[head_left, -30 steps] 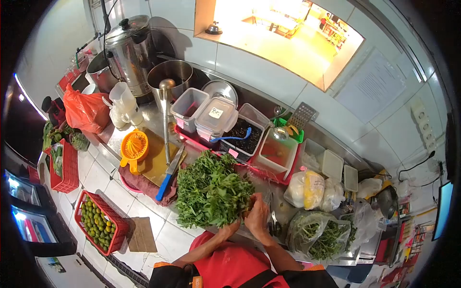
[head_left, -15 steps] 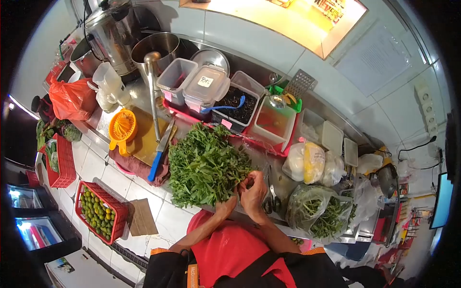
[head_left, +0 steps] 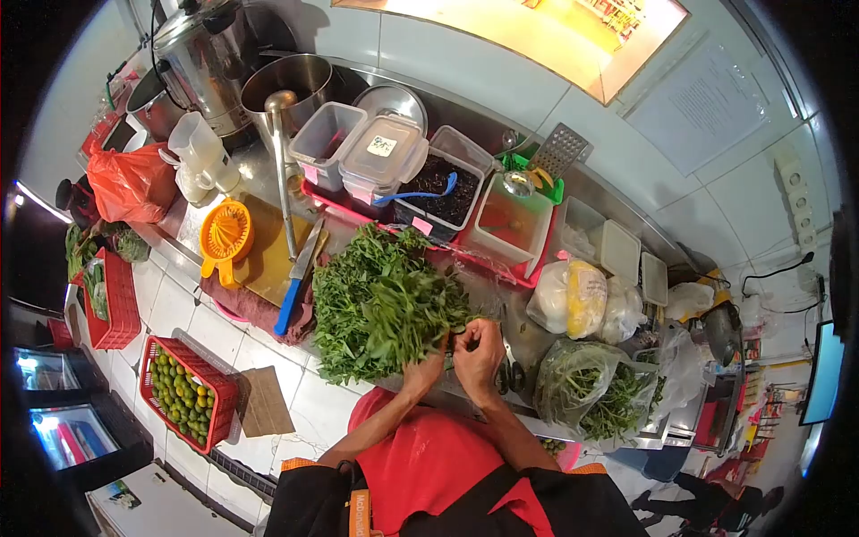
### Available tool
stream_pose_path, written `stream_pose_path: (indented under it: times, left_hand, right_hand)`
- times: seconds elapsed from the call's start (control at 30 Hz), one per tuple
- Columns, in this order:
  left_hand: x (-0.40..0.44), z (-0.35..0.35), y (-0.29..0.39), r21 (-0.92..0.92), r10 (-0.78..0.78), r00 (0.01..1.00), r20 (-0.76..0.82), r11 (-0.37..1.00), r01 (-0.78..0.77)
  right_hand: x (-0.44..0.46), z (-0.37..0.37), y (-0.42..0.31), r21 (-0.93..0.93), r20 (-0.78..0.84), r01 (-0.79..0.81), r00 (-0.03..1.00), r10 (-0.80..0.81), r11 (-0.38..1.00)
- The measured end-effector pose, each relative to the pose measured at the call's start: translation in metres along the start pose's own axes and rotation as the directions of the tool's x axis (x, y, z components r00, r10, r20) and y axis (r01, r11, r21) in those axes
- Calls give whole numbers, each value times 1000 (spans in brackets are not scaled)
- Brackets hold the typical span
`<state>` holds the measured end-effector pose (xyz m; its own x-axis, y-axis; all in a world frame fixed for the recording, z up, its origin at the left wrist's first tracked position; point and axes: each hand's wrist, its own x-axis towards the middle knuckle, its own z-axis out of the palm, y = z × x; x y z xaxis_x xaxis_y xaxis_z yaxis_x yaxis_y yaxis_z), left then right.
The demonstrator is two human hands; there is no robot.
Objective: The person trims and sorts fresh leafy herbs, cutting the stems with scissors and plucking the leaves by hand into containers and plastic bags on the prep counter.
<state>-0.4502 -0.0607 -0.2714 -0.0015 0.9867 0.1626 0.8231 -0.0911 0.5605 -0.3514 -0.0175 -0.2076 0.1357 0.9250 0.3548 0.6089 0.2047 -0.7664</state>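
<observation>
A large heap of leafy green herbs [head_left: 380, 304] lies on the counter in front of me, its leaves reaching over its near edge. My left hand [head_left: 424, 371] is closed at the heap's near right side, around a bunch of the herbs, with its fingers partly covered by leaves. Just to its right, my right hand [head_left: 479, 351] is closed, its fingers curled inward by the stem ends. Whatever sits between those fingers is too small to make out. A pair of dark-handled scissors [head_left: 512, 374] lies to the right of my right hand.
A blue-handled knife [head_left: 295, 286] rests on the cutting board [head_left: 268, 265], by an orange juicer [head_left: 227, 233]. Plastic tubs [head_left: 514, 219] stand in a red tray behind. Bagged greens [head_left: 595, 394] lie right. A crate of small green citrus [head_left: 183, 394] is on the floor.
The bunch at my left hand has shifted, with leaves now spread upward over the heap. My hands have moved slightly apart, the right one a little to the right.
</observation>
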Motion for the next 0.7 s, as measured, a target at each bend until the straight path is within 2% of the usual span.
stream_pose_path:
  times: [0.03, 0.07, 0.1, 0.13, 0.17, 0.2, 0.23, 0.27, 0.33, 0.37, 0.4, 0.5, 0.57, 0.7]
  left_hand:
    - [17, -21, 14, -375, -358, 929, 97, 851, 367]
    - [25, -32, 22, -627, -600, 735, 316, 450, 636]
    - [17, -20, 16, -625, -599, 735, 318, 450, 638]
    - [5, 0, 4, -256, -401, 916, -18, 887, 384]
    - [-4, 10, -4, 278, -11, 982, -187, 958, 64]
    - [-4, 1, -5, 357, 157, 973, -169, 930, -89]
    - [-6, -3, -3, 357, 161, 972, -170, 930, -91]
    - [-12, -4, 0, 332, 100, 993, -69, 940, -72]
    - [-30, 42, -27, 628, 108, 962, 249, 739, -245]
    - [-39, 65, -41, 696, 107, 911, 399, 611, -377]
    - [-42, 91, -52, 597, 131, 955, 266, 756, -270]
    - [-21, 16, -17, 404, 100, 995, -8, 910, -88]
    - [-16, 6, -11, 247, -39, 981, 188, 969, -9]
    - [-1, -9, -6, 305, -152, 958, 244, 950, 73]
  right_hand:
    - [2, -3, -3, -35, 39, 135, 990, -134, 990]
    - [3, -6, -6, -66, 82, 266, 962, -261, 962]
    - [4, -9, -7, -67, 82, 263, 963, -258, 962]
    - [6, -11, -7, -44, 125, 257, 960, -250, 965]
    - [7, -13, -8, -20, 170, 249, 955, -242, 968]
    - [8, -13, -10, -20, 169, 248, 956, -241, 969]
    - [11, -14, -13, -51, 182, 131, 976, -120, 990]
    - [13, -15, -16, -82, 189, 15, 982, 1, 996]
    - [16, -21, -17, -104, 221, 11, 975, 12, 995]
    - [18, -23, -17, -124, 258, 7, 966, 26, 992]
    - [19, -23, -15, -124, 256, 9, 966, 24, 992]
    - [16, -22, -8, -168, 300, -27, 951, 77, 985]
    - [17, -21, -3, -222, 333, -2, 940, 78, 975]
    - [15, -19, -9, -211, 275, -25, 958, 84, 977]
